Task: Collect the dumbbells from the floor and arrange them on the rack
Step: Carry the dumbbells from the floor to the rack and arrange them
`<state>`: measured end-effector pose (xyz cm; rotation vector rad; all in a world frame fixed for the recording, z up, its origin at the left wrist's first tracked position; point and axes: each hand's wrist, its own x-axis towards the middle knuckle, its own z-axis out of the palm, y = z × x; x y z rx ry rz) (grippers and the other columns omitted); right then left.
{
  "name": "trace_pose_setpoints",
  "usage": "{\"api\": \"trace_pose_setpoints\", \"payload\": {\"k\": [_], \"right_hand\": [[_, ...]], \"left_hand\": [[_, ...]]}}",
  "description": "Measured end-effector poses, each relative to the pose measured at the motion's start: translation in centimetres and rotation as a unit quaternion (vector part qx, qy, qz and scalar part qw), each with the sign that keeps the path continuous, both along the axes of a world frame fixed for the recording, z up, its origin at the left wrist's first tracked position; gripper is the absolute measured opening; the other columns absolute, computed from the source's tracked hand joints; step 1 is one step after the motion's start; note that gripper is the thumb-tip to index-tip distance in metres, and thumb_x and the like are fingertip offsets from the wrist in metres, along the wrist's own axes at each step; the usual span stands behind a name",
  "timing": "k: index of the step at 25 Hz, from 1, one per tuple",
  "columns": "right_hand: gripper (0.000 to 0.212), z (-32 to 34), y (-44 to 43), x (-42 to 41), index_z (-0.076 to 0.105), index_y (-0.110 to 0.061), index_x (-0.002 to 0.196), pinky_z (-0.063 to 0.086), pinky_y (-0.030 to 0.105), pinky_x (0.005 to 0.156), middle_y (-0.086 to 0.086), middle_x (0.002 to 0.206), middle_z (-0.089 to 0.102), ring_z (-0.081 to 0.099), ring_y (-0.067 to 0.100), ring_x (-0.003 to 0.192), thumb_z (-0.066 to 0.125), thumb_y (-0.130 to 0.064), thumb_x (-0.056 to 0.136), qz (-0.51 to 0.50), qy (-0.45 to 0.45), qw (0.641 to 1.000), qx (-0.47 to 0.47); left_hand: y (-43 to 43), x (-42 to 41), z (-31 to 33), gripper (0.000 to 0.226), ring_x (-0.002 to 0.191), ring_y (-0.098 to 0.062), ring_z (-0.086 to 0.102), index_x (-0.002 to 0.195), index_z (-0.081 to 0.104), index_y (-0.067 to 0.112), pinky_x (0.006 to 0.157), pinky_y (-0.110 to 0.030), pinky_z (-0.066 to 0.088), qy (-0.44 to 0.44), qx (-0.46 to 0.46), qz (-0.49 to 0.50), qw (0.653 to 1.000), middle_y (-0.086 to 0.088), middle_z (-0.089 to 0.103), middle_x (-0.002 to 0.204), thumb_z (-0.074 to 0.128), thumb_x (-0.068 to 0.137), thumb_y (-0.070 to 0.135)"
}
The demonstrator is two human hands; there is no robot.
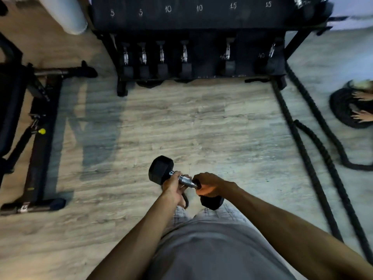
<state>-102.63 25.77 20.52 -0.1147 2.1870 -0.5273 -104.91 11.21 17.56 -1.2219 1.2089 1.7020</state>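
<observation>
I hold a black hex dumbbell (161,168) with a chrome handle in front of my waist, above the wooden floor. My left hand (174,185) grips the handle near the far-left head. My right hand (210,183) closes over the other end of the handle, with the near head below it. The black dumbbell rack (201,19) stands ahead at the top of the view. Its upper shelf is marked 5, 5, 10, 10, 15, 15 in chalk and looks bare there. Several dumbbells (184,57) sit on its lower shelf.
A black exercise bench frame (38,142) lies on the floor at the left. Thick battle ropes (314,158) run along the floor at the right, from the rack's right foot. Another person's hands (361,116) rest on a coiled rope at the far right. A white cylinder (66,15) stands top left.
</observation>
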Motion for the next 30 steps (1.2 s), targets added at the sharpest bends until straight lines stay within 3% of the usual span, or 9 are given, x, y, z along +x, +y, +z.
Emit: {"api": "trace_pose_setpoints", "payload": {"k": [7, 11, 14, 17, 21, 24, 26, 30], "right_hand": [[0.028, 1.5, 0.4, -15.1, 0.063, -0.010, 0.104, 0.050, 0.036, 0.076, 0.015, 0.103, 0.067, 0.062, 0.034, 0.093, 0.063, -0.018, 0.077, -0.068, 0.037, 0.997, -0.018], [0.014, 0.7, 1.6, -23.2, 0.062, -0.013, 0.090, 0.053, 0.042, 0.078, 0.013, 0.096, 0.069, 0.064, 0.032, 0.090, 0.064, -0.019, 0.078, -0.063, 0.045, 0.996, -0.036], [0.025, -0.3, 3.7, -30.3, 0.065, -0.011, 0.101, 0.053, 0.044, 0.079, 0.011, 0.097, 0.069, 0.064, 0.030, 0.088, 0.065, -0.024, 0.080, -0.053, 0.043, 0.997, -0.041], [0.018, -1.2, 6.4, -36.9, 0.067, -0.010, 0.091, 0.054, 0.046, 0.076, 0.011, 0.087, 0.070, 0.065, 0.028, 0.080, 0.064, -0.022, 0.077, -0.044, 0.037, 0.996, -0.064], [0.019, -0.8, 9.9, -45.9, 0.067, -0.009, 0.088, 0.055, 0.039, 0.073, 0.010, 0.084, 0.070, 0.067, 0.028, 0.082, 0.061, -0.022, 0.075, -0.040, 0.029, 0.995, -0.085], [0.007, 0.3, 12.4, -52.3, 0.062, -0.013, 0.086, 0.043, 0.025, 0.060, -0.007, 0.067, 0.057, 0.060, 0.016, 0.067, 0.064, -0.014, 0.079, -0.040, 0.033, 0.993, -0.108], [0.010, 1.0, 13.5, -55.7, 0.056, -0.017, 0.083, 0.038, 0.020, 0.056, -0.009, 0.067, 0.053, 0.054, 0.009, 0.063, 0.065, -0.013, 0.079, -0.042, 0.035, 0.993, -0.104], [0.014, 0.9, 16.3, -62.9, 0.054, -0.023, 0.079, 0.050, 0.030, 0.070, 0.001, 0.081, 0.062, 0.062, 0.018, 0.077, 0.067, -0.018, 0.080, -0.076, 0.022, 0.990, -0.118]], "left_hand": [[0.5, -16.6, 2.3, 0.017, 0.047, -0.019, 0.069, 0.075, 0.055, 0.010, 0.062, -0.033, 0.054, 0.043, -0.009, -0.024, 0.999, -0.005, 0.067, 0.051, 0.051, 0.092, 0.009], [2.3, -24.6, 2.0, 0.018, 0.044, -0.017, 0.066, 0.072, 0.053, 0.011, 0.048, -0.025, 0.053, 0.044, -0.029, -0.019, 0.998, -0.003, 0.065, 0.047, 0.049, 0.089, 0.007], [4.2, -31.3, 1.3, 0.016, 0.062, -0.024, 0.064, 0.071, 0.054, 0.009, 0.055, -0.028, 0.051, 0.040, -0.045, -0.014, 0.998, -0.010, 0.067, 0.066, 0.049, 0.086, 0.006], [6.9, -37.6, 1.2, 0.011, 0.060, -0.023, 0.063, 0.076, 0.056, 0.007, 0.051, -0.027, 0.052, 0.025, -0.063, -0.005, 0.998, -0.013, 0.064, 0.076, 0.050, 0.085, 0.006], [10.4, -46.7, 3.1, 0.014, 0.049, -0.020, 0.063, 0.076, 0.056, 0.008, 0.044, -0.024, 0.051, 0.042, -0.074, 0.012, 0.996, -0.008, 0.064, 0.059, 0.052, 0.089, 0.008], [13.0, -52.9, 3.8, 0.025, 0.045, -0.018, 0.061, 0.071, 0.053, 0.007, 0.051, -0.029, 0.050, 0.037, -0.073, 0.015, 0.997, -0.003, 0.062, 0.043, 0.049, 0.096, 0.010], [14.4, -56.5, 4.4, 0.029, 0.040, -0.017, 0.060, 0.069, 0.053, 0.007, 0.049, -0.027, 0.050, 0.050, -0.081, 0.006, 0.995, -0.002, 0.060, 0.039, 0.049, 0.097, 0.011], [17.3, -64.1, 3.6, 0.016, 0.041, -0.020, 0.061, 0.075, 0.054, 0.005, 0.047, -0.027, 0.050, 0.035, -0.085, 0.024, 0.996, -0.006, 0.063, 0.046, 0.054, 0.091, 0.006]]}}
